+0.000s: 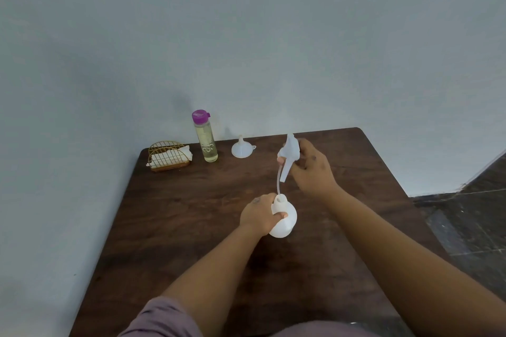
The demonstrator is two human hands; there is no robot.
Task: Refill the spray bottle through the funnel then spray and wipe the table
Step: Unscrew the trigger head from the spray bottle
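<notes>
Sleeves: mauve cloth (pixel 161 317) at the bottom edge, cut off by the frame; both forearms bare.
Left hand (pixel 258 215): grip clenched round the bottle, thumb across its shoulder, fingers hidden behind it.
Bottle (pixel 284 220): white, translucent, round-bodied, neck open; it sits mid-tabletop, though whether its base touches the wood I cannot tell. No liquid level can be made out.
Right hand (pixel 310 167): grip grasping the sprayer, raised above and beyond the bottle; the fingertips are mostly hidden behind the white plastic.
Sprayer (pixel 289 152): white trigger head, off the bottle, nozzle pointing up and trigger hanging down.
Tube (pixel 278 180): thin clear dip tube curving from the sprayer down to the bottle neck; its end is at or just inside the opening, hard to tell which.
Funnel (pixel 241 148): white, standing wide end down, spout up, near the far edge.
Oil bottle (pixel 206 137): clear, pale yellow liquid, purple cap, upright left of the funnel; label unreadable.
Napkin holder (pixel 168 156): gold wire, white napkins, far left corner.
Tabletop (pixel 178 213): dark wood against a pale wall.
</notes>
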